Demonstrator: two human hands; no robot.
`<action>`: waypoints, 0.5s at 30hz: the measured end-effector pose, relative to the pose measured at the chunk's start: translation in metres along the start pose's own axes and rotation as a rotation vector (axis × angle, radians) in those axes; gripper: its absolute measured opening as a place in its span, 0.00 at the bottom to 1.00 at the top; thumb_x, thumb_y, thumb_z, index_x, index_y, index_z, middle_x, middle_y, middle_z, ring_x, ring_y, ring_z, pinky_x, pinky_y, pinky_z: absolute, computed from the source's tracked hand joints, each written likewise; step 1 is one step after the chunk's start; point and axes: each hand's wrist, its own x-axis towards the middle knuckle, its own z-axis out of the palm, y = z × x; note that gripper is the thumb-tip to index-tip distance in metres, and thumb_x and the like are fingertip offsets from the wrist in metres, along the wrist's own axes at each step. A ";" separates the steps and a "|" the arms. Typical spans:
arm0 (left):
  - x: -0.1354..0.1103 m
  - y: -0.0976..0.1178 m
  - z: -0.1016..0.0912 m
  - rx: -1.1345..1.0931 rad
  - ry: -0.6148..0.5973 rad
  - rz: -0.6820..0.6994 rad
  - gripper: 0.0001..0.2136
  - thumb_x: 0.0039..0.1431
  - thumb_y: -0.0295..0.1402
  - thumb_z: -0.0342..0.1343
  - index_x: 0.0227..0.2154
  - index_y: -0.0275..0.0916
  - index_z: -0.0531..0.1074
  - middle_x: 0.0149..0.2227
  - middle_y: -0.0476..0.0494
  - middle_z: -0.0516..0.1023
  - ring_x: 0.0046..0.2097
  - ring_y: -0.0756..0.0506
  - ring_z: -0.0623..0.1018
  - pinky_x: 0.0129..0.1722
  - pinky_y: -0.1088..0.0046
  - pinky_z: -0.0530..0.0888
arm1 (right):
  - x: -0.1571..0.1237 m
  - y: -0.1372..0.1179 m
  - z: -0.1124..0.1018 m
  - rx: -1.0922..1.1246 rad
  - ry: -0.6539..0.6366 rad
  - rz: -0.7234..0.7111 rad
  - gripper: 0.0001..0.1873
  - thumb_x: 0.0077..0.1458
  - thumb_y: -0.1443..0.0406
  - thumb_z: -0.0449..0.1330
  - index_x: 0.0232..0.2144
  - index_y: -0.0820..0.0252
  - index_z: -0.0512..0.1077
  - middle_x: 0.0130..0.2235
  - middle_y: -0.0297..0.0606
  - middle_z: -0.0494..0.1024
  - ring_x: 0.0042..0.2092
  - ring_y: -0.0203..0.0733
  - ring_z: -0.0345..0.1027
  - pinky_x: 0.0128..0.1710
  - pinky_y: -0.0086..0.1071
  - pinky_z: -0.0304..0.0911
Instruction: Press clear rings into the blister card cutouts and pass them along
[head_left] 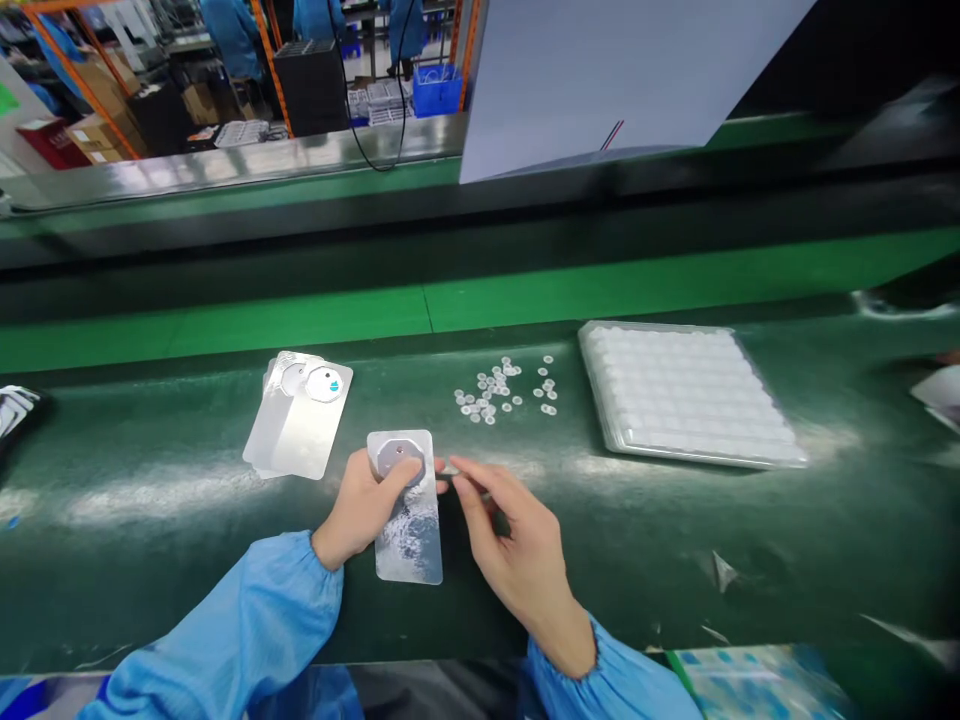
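My left hand [367, 505] grips a shiny silver rectangular panel [409, 535] by its upper part, with the thumb across a grey octagonal piece [390, 455] near the top. Close to the panel's right edge, my right hand [514, 535] is closed in a pinch. A small pale piece [450, 470] shows at its fingertips, too small to make out clearly. Beyond the hands lie several small translucent rings [491, 388], scattered on the green work surface. To the left rests a short pile of similar silver panels [300, 430], the top one with a white octagonal piece [324, 384].
A clear plastic tray [705, 464] filled with rows of white parts sits on the right. A white board [600, 80] hangs over the far edge. Behind it are shelving, a blue crate [437, 90] and people in blue. A patterned packet [757, 685] lies at the near edge.
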 end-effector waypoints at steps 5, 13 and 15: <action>-0.002 -0.002 -0.002 0.237 -0.031 0.134 0.13 0.61 0.38 0.61 0.24 0.36 0.72 0.24 0.51 0.71 0.28 0.50 0.70 0.28 0.76 0.65 | 0.018 -0.002 0.000 -0.325 -0.119 -0.309 0.16 0.70 0.70 0.53 0.50 0.55 0.79 0.43 0.42 0.82 0.41 0.43 0.77 0.36 0.33 0.72; -0.003 -0.016 -0.015 0.202 0.137 0.048 0.12 0.59 0.39 0.55 0.33 0.41 0.82 0.40 0.43 0.82 0.49 0.37 0.77 0.54 0.62 0.72 | 0.019 -0.001 0.004 -0.330 -0.142 -0.307 0.11 0.70 0.69 0.56 0.46 0.54 0.78 0.41 0.39 0.82 0.39 0.41 0.78 0.40 0.33 0.73; -0.003 -0.018 -0.018 0.256 0.125 0.099 0.13 0.61 0.39 0.54 0.35 0.42 0.83 0.42 0.44 0.83 0.52 0.37 0.77 0.58 0.61 0.70 | 0.018 -0.002 0.005 -0.352 -0.133 -0.293 0.10 0.70 0.68 0.56 0.43 0.54 0.78 0.39 0.39 0.83 0.38 0.41 0.78 0.38 0.32 0.72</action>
